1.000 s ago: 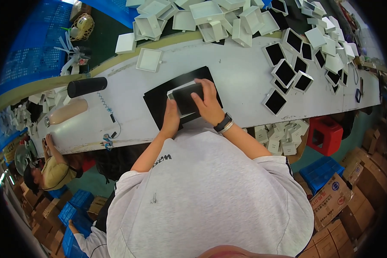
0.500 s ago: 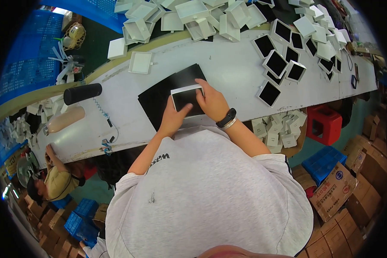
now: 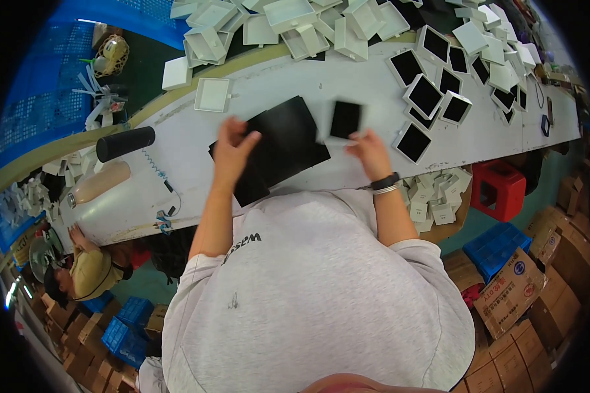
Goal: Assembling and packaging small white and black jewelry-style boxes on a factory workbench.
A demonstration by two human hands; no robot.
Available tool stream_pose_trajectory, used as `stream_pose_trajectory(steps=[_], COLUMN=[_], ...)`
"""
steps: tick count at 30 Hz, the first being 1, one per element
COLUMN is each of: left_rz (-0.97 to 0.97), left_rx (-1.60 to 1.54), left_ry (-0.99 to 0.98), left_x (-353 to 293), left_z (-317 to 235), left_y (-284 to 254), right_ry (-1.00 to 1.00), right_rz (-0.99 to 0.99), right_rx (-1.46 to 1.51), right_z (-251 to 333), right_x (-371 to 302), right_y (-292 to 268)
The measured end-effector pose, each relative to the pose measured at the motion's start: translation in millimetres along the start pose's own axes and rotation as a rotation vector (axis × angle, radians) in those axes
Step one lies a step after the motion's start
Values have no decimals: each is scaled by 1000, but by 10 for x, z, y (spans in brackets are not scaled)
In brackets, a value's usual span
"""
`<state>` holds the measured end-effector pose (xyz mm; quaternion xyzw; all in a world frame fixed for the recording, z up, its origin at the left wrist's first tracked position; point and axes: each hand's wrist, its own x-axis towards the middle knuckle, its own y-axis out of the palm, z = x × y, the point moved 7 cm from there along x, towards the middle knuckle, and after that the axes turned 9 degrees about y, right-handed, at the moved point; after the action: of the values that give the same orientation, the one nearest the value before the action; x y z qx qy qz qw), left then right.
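Black-lined box pinched in right hand; left hand cupped wide by black sheets.

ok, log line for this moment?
right hand: holding black-faced white box, blurred | left hand: open, near black sheets | further right: similar boxes

Black sheets on white table

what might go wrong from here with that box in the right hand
The right hand seems to hold the blurred black-and-white box only near its lower edge, so it might slip.
The black-faced boxes sit crowded and overlapping to the right; a bump could shift them.
The left hand is close to the loosely overlapping black sheets and might nudge them.
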<state>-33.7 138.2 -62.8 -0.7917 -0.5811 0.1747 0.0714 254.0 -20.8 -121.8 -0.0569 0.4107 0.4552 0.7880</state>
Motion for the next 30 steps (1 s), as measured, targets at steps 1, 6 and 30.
stream_pose_trajectory(steps=[1, 6, 30], left_rz=[-81, -131, -318], left_rx=[291, 827, 677], left_ry=[139, 333, 454], left_x=[103, 624, -293], left_z=[-169, 33, 228], left_y=[-208, -422, -143], right_ry=[3, -84, -466], right_rz=[-80, -91, -160], right_rx=[141, -715, -711], right_z=[45, -61, -147], right_x=[97, 118, 323], right_y=[-289, 53, 1632])
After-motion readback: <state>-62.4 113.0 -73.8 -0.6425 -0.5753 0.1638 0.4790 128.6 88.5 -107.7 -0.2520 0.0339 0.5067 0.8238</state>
